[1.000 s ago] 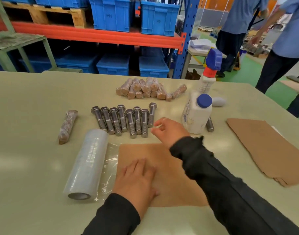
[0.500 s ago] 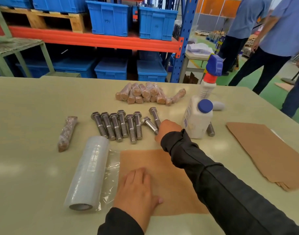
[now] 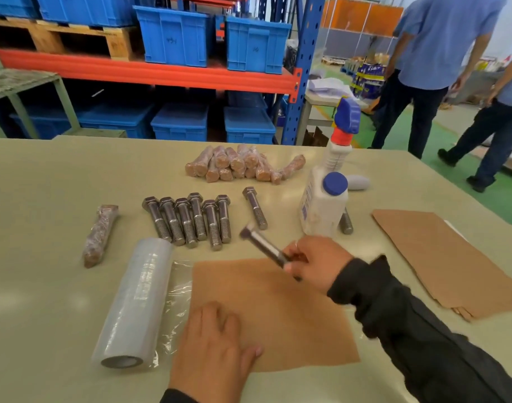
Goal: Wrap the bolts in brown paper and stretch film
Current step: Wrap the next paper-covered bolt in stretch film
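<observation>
My right hand (image 3: 317, 261) grips a steel bolt (image 3: 262, 244) by its threaded end and holds it raised over the far edge of a brown paper sheet (image 3: 283, 312). My left hand (image 3: 214, 353) lies flat on the sheet's near left part. Several bare bolts (image 3: 190, 221) lie in a row beyond the sheet, and one more bolt (image 3: 255, 207) lies apart to their right. A roll of stretch film (image 3: 134, 298) lies left of the sheet, its loose end tucked under the paper. Wrapped bolts (image 3: 243, 165) are piled at the back. One wrapped bolt (image 3: 100, 235) lies at the left.
A white bottle with a blue cap (image 3: 324, 205) and a spray bottle (image 3: 340, 144) stand right of the bolts, with a bolt (image 3: 346, 222) behind them. A stack of brown paper (image 3: 452, 260) lies at the right. Blue crates (image 3: 176, 36) fill the racking; two people (image 3: 432, 62) walk beyond.
My right hand has picked a bolt out of the row and drawn it back toward the paper sheet. My left hand stays pressed on the sheet.
</observation>
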